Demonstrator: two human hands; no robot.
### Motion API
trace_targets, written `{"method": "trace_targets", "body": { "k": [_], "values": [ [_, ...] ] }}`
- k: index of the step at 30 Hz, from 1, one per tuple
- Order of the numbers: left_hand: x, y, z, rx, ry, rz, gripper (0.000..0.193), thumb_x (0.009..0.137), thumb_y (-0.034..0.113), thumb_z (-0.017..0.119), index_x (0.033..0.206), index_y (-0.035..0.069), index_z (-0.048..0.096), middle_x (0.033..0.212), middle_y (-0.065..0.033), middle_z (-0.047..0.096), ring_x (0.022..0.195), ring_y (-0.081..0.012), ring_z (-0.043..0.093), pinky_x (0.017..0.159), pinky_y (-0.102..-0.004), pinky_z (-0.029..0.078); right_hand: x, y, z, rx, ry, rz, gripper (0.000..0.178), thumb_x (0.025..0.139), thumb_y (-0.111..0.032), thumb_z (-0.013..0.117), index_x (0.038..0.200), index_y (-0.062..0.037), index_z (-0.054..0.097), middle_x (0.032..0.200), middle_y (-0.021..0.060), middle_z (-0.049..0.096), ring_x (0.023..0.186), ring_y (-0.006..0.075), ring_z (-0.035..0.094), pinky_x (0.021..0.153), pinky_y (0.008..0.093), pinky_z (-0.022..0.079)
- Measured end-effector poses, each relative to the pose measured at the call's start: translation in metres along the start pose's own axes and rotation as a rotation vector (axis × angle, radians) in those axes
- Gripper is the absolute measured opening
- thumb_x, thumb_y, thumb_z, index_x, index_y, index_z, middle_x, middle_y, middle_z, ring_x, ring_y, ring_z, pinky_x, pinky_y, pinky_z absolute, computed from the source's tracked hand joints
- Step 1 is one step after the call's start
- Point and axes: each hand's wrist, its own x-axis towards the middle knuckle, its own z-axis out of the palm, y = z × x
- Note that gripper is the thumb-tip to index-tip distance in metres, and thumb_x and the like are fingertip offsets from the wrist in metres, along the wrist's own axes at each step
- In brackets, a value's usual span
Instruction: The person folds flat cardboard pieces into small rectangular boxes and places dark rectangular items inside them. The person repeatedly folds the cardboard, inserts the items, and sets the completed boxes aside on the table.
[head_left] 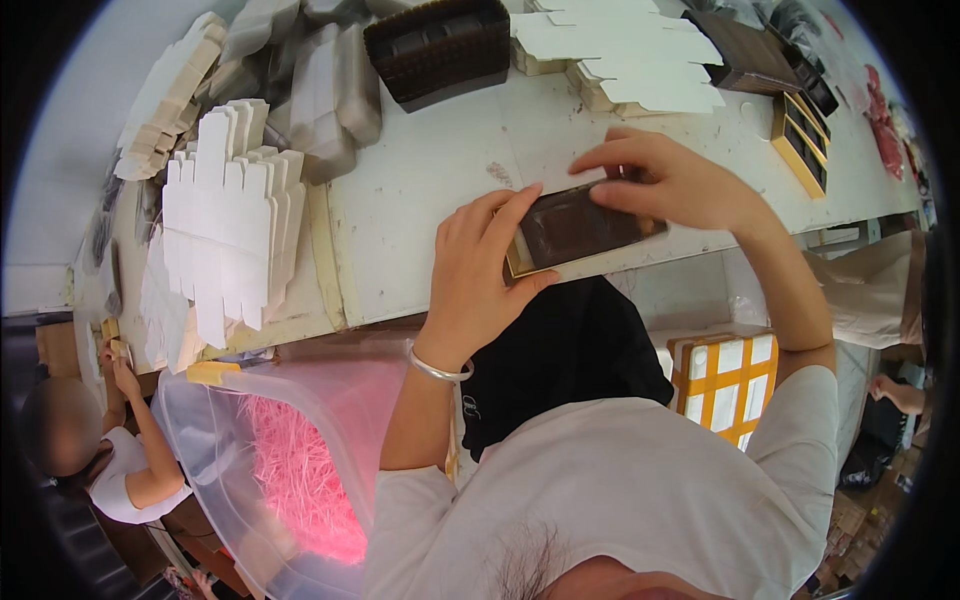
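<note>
A shallow gold-edged box (pixel 514 262) lies at the front edge of the white table, with a dark brown plastic insert tray (pixel 575 228) in it. My left hand (pixel 470 275) is closed around the box's left end, fingers along the far side and thumb at the near corner. Over the right end, my right hand (pixel 685 185) has curled fingers on the tray, while its index finger stretches out above the far edge. The right hand's thumb is partly hidden.
Flat white cartons are stacked at left (pixel 225 220) and at the back (pixel 640 60). A dark brown basket of trays (pixel 440 50) stands behind. Gold-edged boxes (pixel 803 150) lie at right. A clear bin (pixel 345 440) holds pink shredded filler (pixel 300 480). Another person (pixel 135 470) works at far left.
</note>
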Motion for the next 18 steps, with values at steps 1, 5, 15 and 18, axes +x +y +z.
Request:
{"method": "trace_targets", "body": {
  "k": [1, 5, 15, 18],
  "values": [
    [0.0, 0.0, 0.0, 0.015, 0.003, 0.007, 0.075, 0.062, 0.023, 0.082, 0.128, 0.01, 0.051, 0.12, -0.0096, 0.055, 0.109, -0.0288, 0.051, 0.096, -0.0394, 0.036, 0.0, 0.005, 0.005, -0.138, 0.074, -0.113, 0.026, 0.086, -0.012, 0.061, 0.111, -0.0042, 0.062, 0.094, 0.0027, 0.051, 0.08, 0.0132, 0.054, 0.074, 0.032, 0.045],
    [0.0, -0.002, 0.0, -0.01, -0.003, -0.005, 0.068, 0.062, 0.022, 0.082, 0.123, 0.011, 0.054, 0.118, -0.0093, 0.055, 0.109, -0.0295, 0.052, 0.096, -0.0387, 0.036, -0.005, 0.018, 0.025, -0.529, 0.294, -0.313, 0.038, 0.086, -0.023, 0.065, 0.12, -0.008, 0.058, 0.091, 0.0041, 0.049, 0.082, 0.0157, 0.056, 0.073, 0.032, 0.047],
    [0.002, 0.002, 0.0, -0.23, 0.001, -0.125, 0.078, 0.058, 0.015, 0.084, 0.129, 0.01, 0.051, 0.122, -0.0086, 0.056, 0.111, -0.0285, 0.054, 0.097, -0.0378, 0.04, -0.015, 0.061, 0.001, 0.054, 0.062, -0.574, 0.042, 0.068, -0.026, 0.081, 0.103, -0.0063, 0.07, 0.103, 0.0058, 0.052, 0.088, 0.0158, 0.051, 0.07, 0.0266, 0.043],
    [0.005, -0.001, -0.006, -0.18, -0.056, -0.093, 0.082, 0.057, 0.013, 0.083, 0.131, 0.009, 0.049, 0.123, -0.0088, 0.056, 0.113, -0.0286, 0.053, 0.097, -0.0371, 0.041, -0.012, 0.065, 0.013, 0.031, 0.134, -0.661, 0.044, 0.068, -0.025, 0.079, 0.106, -0.0057, 0.068, 0.104, 0.0079, 0.053, 0.085, 0.0179, 0.053, 0.069, 0.0282, 0.046]
  ]
}}
